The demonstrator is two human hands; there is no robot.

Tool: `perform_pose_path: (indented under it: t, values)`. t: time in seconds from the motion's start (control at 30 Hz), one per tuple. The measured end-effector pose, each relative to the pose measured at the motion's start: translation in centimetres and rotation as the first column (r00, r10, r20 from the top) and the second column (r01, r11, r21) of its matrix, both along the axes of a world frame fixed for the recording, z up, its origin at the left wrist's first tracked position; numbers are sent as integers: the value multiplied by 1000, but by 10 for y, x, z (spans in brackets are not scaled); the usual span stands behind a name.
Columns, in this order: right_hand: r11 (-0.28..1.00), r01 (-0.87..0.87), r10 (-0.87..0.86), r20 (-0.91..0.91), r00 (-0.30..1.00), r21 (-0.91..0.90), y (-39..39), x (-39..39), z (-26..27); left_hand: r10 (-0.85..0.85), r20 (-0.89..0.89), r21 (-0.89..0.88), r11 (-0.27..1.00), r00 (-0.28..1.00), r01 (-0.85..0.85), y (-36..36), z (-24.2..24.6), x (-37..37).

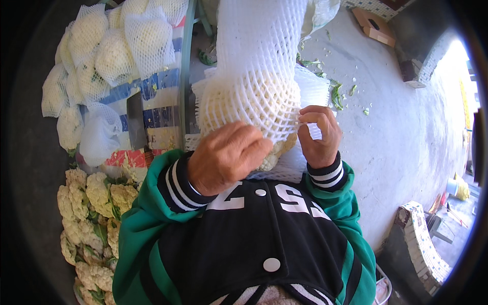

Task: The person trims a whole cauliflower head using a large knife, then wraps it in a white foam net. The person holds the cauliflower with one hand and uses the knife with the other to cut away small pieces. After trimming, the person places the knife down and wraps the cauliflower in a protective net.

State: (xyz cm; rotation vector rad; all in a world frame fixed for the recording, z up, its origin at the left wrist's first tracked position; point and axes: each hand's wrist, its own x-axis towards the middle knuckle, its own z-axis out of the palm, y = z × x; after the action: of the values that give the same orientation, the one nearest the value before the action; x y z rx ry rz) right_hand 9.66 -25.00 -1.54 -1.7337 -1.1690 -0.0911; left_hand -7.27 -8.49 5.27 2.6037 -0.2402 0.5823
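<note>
A cauliflower head lies in front of me, largely inside a white foam net sleeve. The sleeve's long end stretches away from me, and its mesh is spread over the curd. Bare curd shows at the near end, between my hands. My left hand is closed at the near left edge of the netting, with its fingertips hidden. My right hand pinches the mesh at the right edge between thumb and fingers. More white foam netting lies beneath and behind the cauliflower.
Several netted cauliflowers lie on a striped surface at left. A wide-bladed knife and an empty-looking foam sleeve lie there too. Bare cauliflowers are heaped nearer me. Leaf scraps and a cardboard box are on the floor.
</note>
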Motion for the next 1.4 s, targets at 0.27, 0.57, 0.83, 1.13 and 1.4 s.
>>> perform_pose_path:
  t: [0.27,0.57,0.83,1.13,1.4]
  values:
    - [996,-7,14,84,996,-88,-9,-1,-2,-42,53,61,997,998,38,0,-17,-14]
    - [993,-42,40,-21,999,-112,-4,-7,-7,292,19,-65,955,956,-291,20,-32,-37]
    - [988,15,-81,-426,901,-157,-5,-4,5,492,6,-355,815,871,-458,38,-50,-49]
    - [962,-133,-9,-520,854,-237,4,-16,-1,348,-365,-638,582,863,-504,45,-75,-42]
    - [993,-49,117,-779,616,110,-2,-18,-26,464,-192,-456,739,865,-497,13,-24,-30]
